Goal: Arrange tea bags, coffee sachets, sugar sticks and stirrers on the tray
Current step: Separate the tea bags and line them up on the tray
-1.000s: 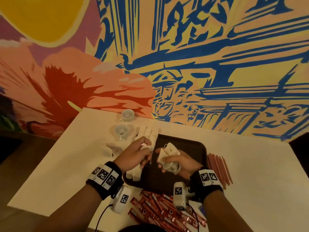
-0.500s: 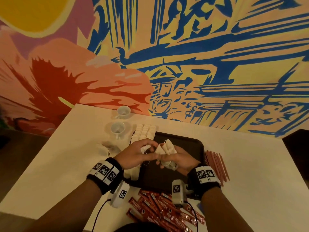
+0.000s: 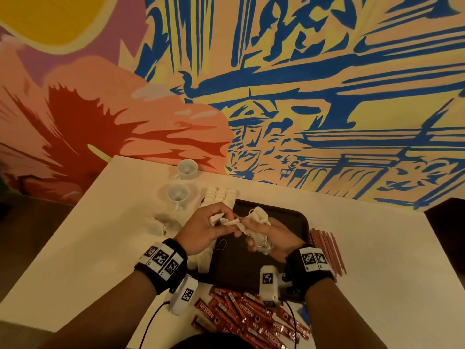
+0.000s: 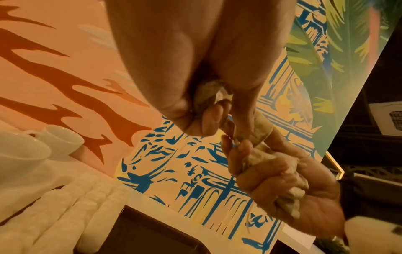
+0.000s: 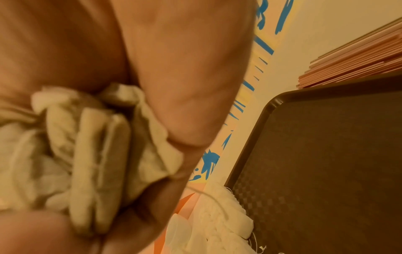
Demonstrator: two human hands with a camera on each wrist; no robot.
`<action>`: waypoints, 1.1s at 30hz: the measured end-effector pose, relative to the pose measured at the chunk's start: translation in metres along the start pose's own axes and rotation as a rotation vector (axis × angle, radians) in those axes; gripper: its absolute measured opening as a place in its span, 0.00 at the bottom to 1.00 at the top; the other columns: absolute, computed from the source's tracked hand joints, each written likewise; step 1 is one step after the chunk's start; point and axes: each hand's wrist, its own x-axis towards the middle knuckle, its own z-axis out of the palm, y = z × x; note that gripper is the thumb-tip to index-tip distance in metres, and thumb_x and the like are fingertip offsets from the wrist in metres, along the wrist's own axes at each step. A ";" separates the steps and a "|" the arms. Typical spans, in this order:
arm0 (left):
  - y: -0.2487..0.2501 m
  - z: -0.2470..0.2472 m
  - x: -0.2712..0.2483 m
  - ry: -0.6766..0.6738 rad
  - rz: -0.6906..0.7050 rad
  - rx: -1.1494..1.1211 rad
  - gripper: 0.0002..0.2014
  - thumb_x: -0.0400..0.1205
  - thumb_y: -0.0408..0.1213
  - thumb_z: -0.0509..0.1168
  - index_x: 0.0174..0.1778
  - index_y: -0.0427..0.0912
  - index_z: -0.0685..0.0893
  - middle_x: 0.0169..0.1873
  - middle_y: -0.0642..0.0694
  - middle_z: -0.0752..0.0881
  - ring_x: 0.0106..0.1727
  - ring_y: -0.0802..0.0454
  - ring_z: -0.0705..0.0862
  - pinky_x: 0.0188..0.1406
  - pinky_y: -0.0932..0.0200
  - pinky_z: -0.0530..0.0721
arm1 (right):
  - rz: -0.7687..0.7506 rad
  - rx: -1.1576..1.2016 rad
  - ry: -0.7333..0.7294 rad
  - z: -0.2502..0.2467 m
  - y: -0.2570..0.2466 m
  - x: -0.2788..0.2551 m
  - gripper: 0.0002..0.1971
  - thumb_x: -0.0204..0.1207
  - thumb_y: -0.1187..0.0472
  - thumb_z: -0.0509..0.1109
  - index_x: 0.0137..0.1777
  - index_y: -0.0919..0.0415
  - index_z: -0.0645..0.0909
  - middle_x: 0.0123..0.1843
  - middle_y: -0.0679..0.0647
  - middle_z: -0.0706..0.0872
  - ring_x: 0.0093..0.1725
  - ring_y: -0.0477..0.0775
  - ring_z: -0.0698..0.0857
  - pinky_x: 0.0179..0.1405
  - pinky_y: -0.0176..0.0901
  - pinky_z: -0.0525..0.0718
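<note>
- My right hand (image 3: 270,238) was curled round a bunch of tea bags (image 3: 259,219), clamped in the palm above the middle of the dark tray (image 3: 299,222).
- My left hand (image 3: 203,230) pinched a single tea bag (image 3: 230,221) between thumb and fingertips, drawing it sideways out of the bunch; the two hands nearly touched.
- A row of tea bags already laid (image 3: 220,195) ran along the tray's left edge, from its far-left corner toward the near one.
- To do this well, I judged I had to pull just one bag free, keeping its string from snagging the others, and lay it flush against the row.
- A loose grip on the right would likely have spilled the bunch, so I needed it firm but not crushing.
- The coffee sachets (image 3: 251,316) lay off the tray by its near edge, and the stirrers (image 3: 327,250) beside its right edge.
- Two cups (image 3: 179,193) stood on the tabletop beyond the far-left corner.
</note>
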 end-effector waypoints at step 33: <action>-0.123 -0.027 0.102 -0.119 -0.234 0.650 0.02 0.86 0.45 0.64 0.49 0.55 0.80 0.49 0.50 0.87 0.52 0.47 0.84 0.58 0.46 0.82 | 0.221 -0.189 0.460 -0.044 0.024 0.020 0.15 0.90 0.54 0.61 0.64 0.60 0.86 0.58 0.60 0.89 0.54 0.57 0.88 0.60 0.60 0.88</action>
